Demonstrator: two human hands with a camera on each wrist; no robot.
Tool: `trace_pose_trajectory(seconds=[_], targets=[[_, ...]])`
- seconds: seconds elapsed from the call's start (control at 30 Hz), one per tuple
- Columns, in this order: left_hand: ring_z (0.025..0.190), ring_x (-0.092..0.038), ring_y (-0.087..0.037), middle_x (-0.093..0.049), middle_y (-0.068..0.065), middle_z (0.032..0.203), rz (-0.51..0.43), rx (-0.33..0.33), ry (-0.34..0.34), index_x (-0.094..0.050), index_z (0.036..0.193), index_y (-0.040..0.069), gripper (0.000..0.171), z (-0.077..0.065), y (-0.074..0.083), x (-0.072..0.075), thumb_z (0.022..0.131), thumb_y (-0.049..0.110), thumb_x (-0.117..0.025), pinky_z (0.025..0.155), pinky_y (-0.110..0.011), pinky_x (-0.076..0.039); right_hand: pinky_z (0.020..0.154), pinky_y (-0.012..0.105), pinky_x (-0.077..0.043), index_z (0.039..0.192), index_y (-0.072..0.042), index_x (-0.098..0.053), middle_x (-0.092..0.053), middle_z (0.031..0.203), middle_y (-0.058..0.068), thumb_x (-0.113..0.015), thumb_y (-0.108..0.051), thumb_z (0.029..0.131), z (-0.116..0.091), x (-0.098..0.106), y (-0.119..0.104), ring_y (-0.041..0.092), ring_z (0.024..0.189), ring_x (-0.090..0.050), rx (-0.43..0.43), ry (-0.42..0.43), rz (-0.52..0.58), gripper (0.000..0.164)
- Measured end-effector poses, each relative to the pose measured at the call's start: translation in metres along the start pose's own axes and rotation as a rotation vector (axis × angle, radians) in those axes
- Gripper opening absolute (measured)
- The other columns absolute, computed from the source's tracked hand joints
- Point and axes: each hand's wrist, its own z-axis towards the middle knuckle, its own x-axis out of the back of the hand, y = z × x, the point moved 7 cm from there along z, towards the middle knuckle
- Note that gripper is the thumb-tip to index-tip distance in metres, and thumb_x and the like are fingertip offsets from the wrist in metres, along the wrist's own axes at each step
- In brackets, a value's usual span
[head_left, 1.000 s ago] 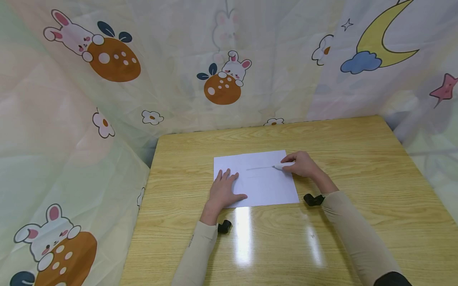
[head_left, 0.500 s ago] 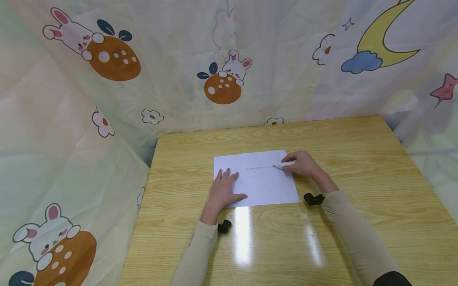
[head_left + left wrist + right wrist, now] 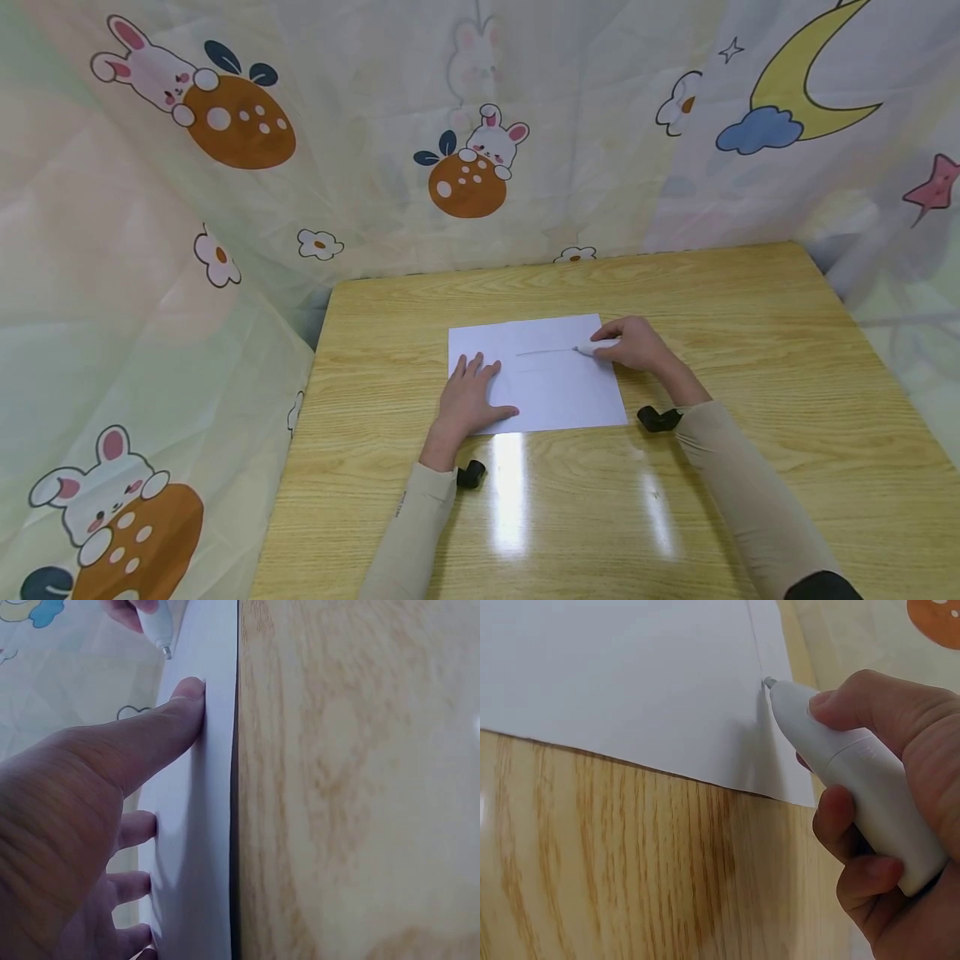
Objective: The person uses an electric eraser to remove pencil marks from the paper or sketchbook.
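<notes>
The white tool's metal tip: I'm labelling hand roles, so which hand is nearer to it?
The right. The right hand grips the white tool behind its metal tip; the left hand lies spread on the paper, off to the tip's left.

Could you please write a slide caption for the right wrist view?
Right hand gripping a white pen-shaped tool, its grey tip at the end of a thin line on white paper.

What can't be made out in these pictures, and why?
Head: part of the paper, hidden by the left hand.
Head: back end of the pen, hidden by the right hand.
Head: lettering on the left sleeve, too small to read.
Head: black item by the right sleeve, cut off by the bottom edge.
Left wrist: right hand, mostly beyond the top edge.
</notes>
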Motion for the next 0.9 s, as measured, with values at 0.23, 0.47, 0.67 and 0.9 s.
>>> trace_pose_trajectory(seconds=[0.23,0.47,0.67,0.9], targets=[[0.144,-0.014,-0.041,-0.027,-0.014,0.156,-0.009,0.002,0.006,-0.043,0.148,0.021,0.092,-0.0001,-0.0009,0.0013,0.074,0.069,-0.068,0.114,-0.050,-0.021,0.074,0.036,-0.050,0.106,-0.007,-0.075,-0.068,0.111,0.012,-0.077,-0.019,0.083,0.0025,-0.0013,-0.0033,0.025,0.094,-0.058,0.007,-0.008,0.004,0.026],[0.144,-0.014,-0.041,-0.026,-0.014,0.157,-0.001,-0.012,0.001,-0.041,0.149,0.022,0.092,0.0011,-0.0006,-0.0012,0.075,0.070,-0.067,0.114,-0.049,-0.020,0.074,0.037,-0.049,0.105,-0.007,-0.075,-0.068,0.110,0.013,-0.077,-0.019,0.083,0.0012,-0.0009,-0.0029,0.027,0.092,-0.057,-0.001,-0.002,-0.021,0.026],[0.143,-0.016,-0.042,-0.028,-0.015,0.156,-0.010,-0.005,0.014,-0.044,0.148,0.020,0.092,-0.0010,0.0001,0.0020,0.074,0.068,-0.069,0.114,-0.049,-0.022,0.076,0.037,-0.050,0.105,-0.008,-0.075,-0.069,0.109,0.011,-0.077,-0.020,0.084,0.0032,-0.0054,-0.0043,0.025,0.094,-0.060,0.036,0.003,-0.016,0.025],[0.144,-0.014,-0.041,-0.026,-0.014,0.157,0.000,-0.005,-0.006,-0.042,0.149,0.021,0.092,-0.0010,0.0003,0.0022,0.075,0.070,-0.068,0.114,-0.048,-0.020,0.075,0.039,-0.050,0.104,-0.007,-0.075,-0.069,0.107,0.011,-0.077,-0.020,0.083,0.0018,-0.0049,-0.0059,0.025,0.091,-0.059,0.019,0.015,-0.039,0.025]])
